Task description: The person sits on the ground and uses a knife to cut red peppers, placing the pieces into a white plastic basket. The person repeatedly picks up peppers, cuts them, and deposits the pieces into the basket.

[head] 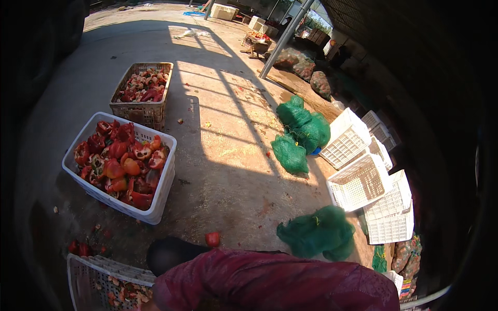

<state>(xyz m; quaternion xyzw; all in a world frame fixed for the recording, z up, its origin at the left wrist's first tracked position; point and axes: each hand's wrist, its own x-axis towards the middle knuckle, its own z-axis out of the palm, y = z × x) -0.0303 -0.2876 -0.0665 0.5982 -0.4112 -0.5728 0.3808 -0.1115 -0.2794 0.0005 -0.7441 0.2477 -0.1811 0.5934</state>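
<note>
At the bottom edge, a small part of what looks like my left forearm or hand point(149, 304) shows beside a grey-white plastic crate point(111, 266). Its fingers are hidden, and my right hand is out of view. Inside that crate are pepper cores and scraps point(126, 291). Ahead on the left, a white plastic crate point(166, 186) is heaped with cut red peppers point(114, 169). Behind it, a brown-stained crate point(138, 112) holds more cores and red pieces point(144, 83). One red pepper point(212, 239) lies on the floor near my dark-clad knee point(171, 254).
Green mesh sacks point(290, 153) and a loose green net point(317, 233) lie on the right. Beyond them, several white crates point(358, 180) lean and stack. A metal post point(286, 41) stands near filled sacks point(321, 83). Pale seeds point(229, 151) litter the concrete floor point(233, 198).
</note>
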